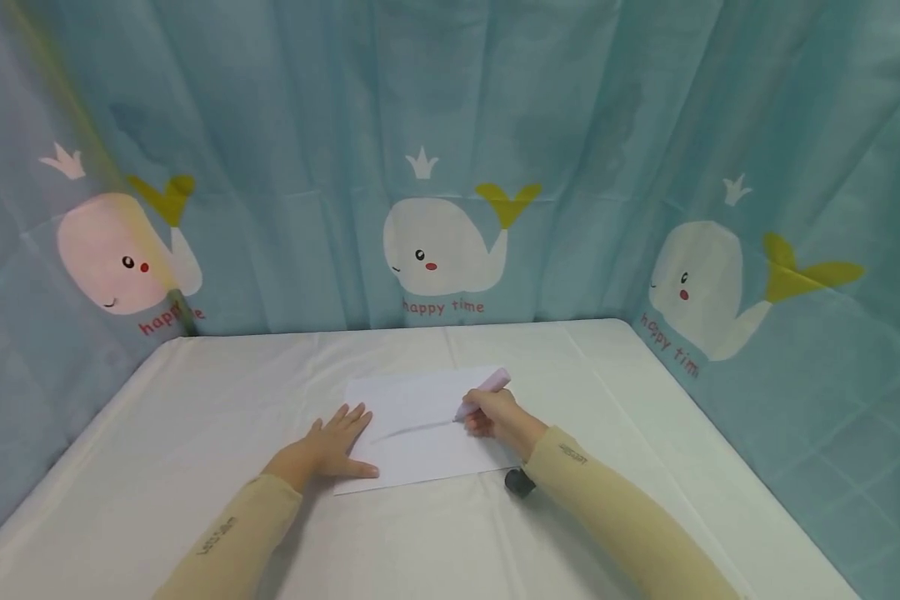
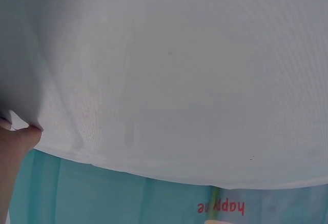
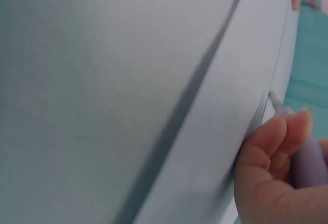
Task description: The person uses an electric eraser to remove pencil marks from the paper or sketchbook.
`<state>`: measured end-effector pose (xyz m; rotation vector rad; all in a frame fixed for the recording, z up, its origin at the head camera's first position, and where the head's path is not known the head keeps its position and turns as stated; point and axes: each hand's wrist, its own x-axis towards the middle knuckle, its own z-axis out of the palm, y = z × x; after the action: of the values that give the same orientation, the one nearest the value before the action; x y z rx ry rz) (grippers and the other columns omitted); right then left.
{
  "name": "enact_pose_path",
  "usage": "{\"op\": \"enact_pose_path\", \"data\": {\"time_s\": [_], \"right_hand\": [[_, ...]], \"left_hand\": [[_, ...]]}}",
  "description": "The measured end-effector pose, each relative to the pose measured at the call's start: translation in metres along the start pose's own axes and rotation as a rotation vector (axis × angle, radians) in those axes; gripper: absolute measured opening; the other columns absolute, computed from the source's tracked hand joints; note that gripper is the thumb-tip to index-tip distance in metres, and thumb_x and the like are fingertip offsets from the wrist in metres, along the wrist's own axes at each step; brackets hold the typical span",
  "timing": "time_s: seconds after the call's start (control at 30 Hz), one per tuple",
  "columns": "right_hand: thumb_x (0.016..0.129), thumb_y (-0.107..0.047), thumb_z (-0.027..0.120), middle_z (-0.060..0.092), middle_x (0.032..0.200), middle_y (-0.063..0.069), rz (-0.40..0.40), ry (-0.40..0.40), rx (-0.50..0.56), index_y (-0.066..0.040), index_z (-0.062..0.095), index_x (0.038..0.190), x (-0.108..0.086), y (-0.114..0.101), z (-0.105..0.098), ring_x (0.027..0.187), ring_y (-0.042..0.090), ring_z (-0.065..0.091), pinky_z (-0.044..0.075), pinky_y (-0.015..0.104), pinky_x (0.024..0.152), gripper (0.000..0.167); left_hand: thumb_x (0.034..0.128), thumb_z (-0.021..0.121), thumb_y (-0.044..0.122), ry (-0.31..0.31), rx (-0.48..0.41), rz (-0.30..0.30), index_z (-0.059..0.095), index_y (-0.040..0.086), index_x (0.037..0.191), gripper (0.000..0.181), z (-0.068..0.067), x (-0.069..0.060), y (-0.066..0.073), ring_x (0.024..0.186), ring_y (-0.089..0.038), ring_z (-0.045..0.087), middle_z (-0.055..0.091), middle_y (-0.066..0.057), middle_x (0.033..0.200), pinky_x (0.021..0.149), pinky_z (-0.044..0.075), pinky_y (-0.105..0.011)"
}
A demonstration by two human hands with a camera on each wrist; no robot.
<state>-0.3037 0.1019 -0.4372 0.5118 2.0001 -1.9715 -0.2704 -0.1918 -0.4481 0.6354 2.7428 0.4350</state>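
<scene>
A white sheet of paper [image 1: 412, 462] lies on the white-covered table. My left hand [image 1: 337, 442] rests on the sheet's left edge with its fingers spread. Near the sheet's right side, my right hand [image 1: 495, 412] pinches a thick, pale lilac pen [image 1: 495, 381], tilted with its narrow tip down at the paper. In the right wrist view, thumb and fingertips close round the pen [image 3: 307, 165]. A faint grey-blue streak [image 1: 412, 430] runs leftward from the tip; whether it is a drawn line or a shadow I cannot tell. The left wrist view catches only part of the left hand [image 2: 18, 142].
A small black rounded thing [image 1: 519, 482] sits beside the right sleeve [image 1: 607, 508]; its kind is unclear. Blue-green curtains [image 1: 307, 167] with printed whales hang behind the table [image 1: 225, 392] and at its sides.
</scene>
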Motion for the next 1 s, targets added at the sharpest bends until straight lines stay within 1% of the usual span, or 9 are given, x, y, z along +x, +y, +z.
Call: {"op": "enact_pose_path", "data": {"time_s": [0.2,0.3,0.47,0.6,0.73,0.9,1.0], "right_hand": [[0.087,-0.007,0.063,0.058,0.061,0.008,0.000,0.000,-0.003,0.004,0.055,0.099,0.0011,0.0004,-0.0002,0.046,0.011,0.053,0.049,0.022,0.048,0.018],[0.087,-0.007,0.062,0.058,0.061,0.008,-0.002,0.015,-0.004,0.005,0.055,0.101,0.0022,0.0004,-0.0002,0.046,0.011,0.053,0.048,0.022,0.048,0.020],[0.086,-0.007,0.063,0.058,0.063,0.008,-0.018,0.020,-0.011,0.008,0.056,0.105,0.0013,0.0002,-0.0006,0.047,0.010,0.053,0.048,0.021,0.049,0.025],[0.085,-0.006,0.064,0.058,0.062,0.009,-0.027,0.014,-0.007,0.009,0.055,0.103,-0.0018,0.0005,-0.0012,0.045,0.011,0.053,0.048,0.022,0.049,0.025],[0.086,-0.008,0.064,0.058,0.062,0.008,-0.012,0.014,-0.016,0.008,0.056,0.105,-0.0015,0.0007,-0.0004,0.046,0.010,0.053,0.049,0.022,0.049,0.025],[0.087,-0.007,0.063,0.058,0.061,0.008,-0.006,0.014,0.013,0.005,0.053,0.102,-0.0021,0.0002,0.0008,0.045,0.011,0.053,0.049,0.022,0.048,0.021],[0.087,-0.007,0.062,0.058,0.061,0.008,-0.008,0.012,0.012,0.005,0.053,0.101,-0.0021,0.0007,0.0014,0.045,0.011,0.053,0.049,0.021,0.048,0.020]], "left_hand": [[0.0774,0.071,0.060,-0.004,0.008,-0.004,0.026,-0.004,0.150,0.107,-0.0002,-0.0016,0.0009,0.144,-0.047,0.008,0.016,-0.026,0.157,0.106,0.007,-0.071],[0.0777,0.072,0.059,-0.002,0.004,0.000,0.027,-0.004,0.150,0.106,-0.0005,-0.0025,0.0021,0.143,-0.047,0.009,0.016,-0.026,0.157,0.106,0.007,-0.072],[0.0774,0.072,0.059,0.007,-0.002,0.007,0.027,-0.005,0.149,0.107,-0.0008,-0.0022,0.0027,0.143,-0.048,0.008,0.016,-0.027,0.157,0.106,0.006,-0.072],[0.0770,0.072,0.061,-0.002,-0.005,-0.001,0.026,-0.004,0.150,0.107,0.0009,-0.0021,0.0013,0.143,-0.047,0.007,0.016,-0.026,0.157,0.106,0.006,-0.072],[0.0769,0.071,0.061,0.002,-0.004,-0.005,0.026,-0.003,0.150,0.107,0.0018,-0.0012,0.0002,0.144,-0.046,0.007,0.016,-0.025,0.158,0.106,0.006,-0.072],[0.0769,0.071,0.061,0.000,-0.003,-0.010,0.026,-0.003,0.150,0.108,0.0009,-0.0006,0.0010,0.144,-0.047,0.007,0.015,-0.025,0.158,0.107,0.006,-0.071],[0.0770,0.071,0.061,-0.001,-0.004,-0.007,0.026,-0.003,0.150,0.107,0.0007,0.0000,0.0014,0.144,-0.047,0.007,0.015,-0.026,0.157,0.106,0.006,-0.071]]}}
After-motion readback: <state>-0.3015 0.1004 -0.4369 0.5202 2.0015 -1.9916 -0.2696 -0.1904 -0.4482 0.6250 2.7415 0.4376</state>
